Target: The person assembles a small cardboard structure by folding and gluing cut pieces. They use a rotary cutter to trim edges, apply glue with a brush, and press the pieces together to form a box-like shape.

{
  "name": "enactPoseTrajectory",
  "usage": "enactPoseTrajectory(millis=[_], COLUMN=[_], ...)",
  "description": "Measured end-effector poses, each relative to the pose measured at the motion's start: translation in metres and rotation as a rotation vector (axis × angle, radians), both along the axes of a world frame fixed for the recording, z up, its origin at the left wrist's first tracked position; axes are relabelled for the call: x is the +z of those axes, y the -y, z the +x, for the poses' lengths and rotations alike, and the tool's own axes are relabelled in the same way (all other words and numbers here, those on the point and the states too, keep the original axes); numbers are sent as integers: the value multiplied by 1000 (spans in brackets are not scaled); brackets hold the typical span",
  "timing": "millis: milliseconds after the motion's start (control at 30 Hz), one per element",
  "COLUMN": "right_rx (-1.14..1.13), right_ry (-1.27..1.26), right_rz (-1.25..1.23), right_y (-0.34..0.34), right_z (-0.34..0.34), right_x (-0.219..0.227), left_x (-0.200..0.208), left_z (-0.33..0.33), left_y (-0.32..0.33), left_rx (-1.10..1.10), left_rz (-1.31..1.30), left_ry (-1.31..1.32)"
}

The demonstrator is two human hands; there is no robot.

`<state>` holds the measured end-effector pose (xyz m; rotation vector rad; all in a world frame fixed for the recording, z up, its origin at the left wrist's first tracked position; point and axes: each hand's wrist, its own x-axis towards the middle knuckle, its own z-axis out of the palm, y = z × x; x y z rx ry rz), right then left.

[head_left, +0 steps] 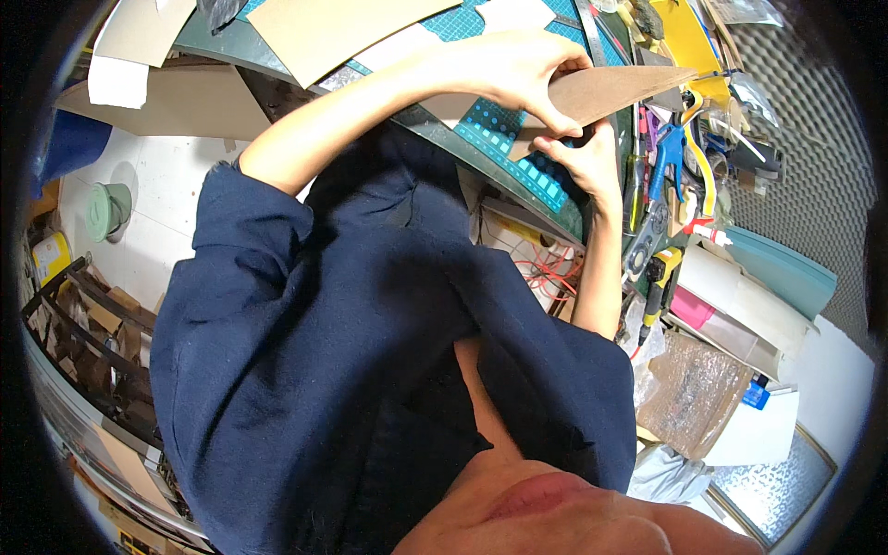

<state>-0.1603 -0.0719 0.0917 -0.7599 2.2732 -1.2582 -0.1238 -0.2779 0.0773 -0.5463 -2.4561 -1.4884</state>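
Observation:
A stiff brown sheet point(629, 91), like cardboard and tapering to a point on the right, is held up over the workbench. My left hand point(518, 74) reaches across from the left and grips its near edge, thumb on the face and fingers curled behind. Lower down, my right hand point(592, 165) pinches the sheet's bottom edge between thumb and fingers. Below it lies a green cutting mat point(490, 129) with lighter squares. Part of the sheet and some fingertips are hidden behind the hands.
A large tan sheet point(324, 37) and white paper pieces point(518, 13) lie on the bench. Along its right side crowd a blue-handled tool point(668, 159), a yellow-and-black tool point(659, 277) and a yellow tray point(684, 42). Red cable point(550, 270) hangs below; a green bin point(108, 211) stands left.

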Motion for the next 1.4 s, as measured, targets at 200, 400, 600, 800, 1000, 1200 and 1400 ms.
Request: enactPoseTrajectory(millis=[200, 400, 600, 800, 1000, 1200, 1400], right_rx=[-60, 111, 290, 348, 334, 48, 37], right_ry=[56, 695, 1227, 1048, 1127, 571, -233], right_rz=[-262, -1342, -1694, -1646, -1675, -1210, -307], right_y=[-22, 19, 40, 48, 44, 31, -3], right_z=[-8, 17, 42, 47, 52, 46, 16], right_x=[4, 45, 64, 60, 58, 54, 11], left_x=[61, 133, 99, 95, 90, 78, 18], left_z=[-1, 17, 39, 48, 52, 51, 51], left_y=[2, 22, 7, -4, -6, 1, 13], left_rx=[25, -38, -65, -69, -81, -85, 90], left_rz=[-193, 288, 458, 549, 682, 581, 153], left_ry=[-2, -70, -145, -231, -117, -120, -72])
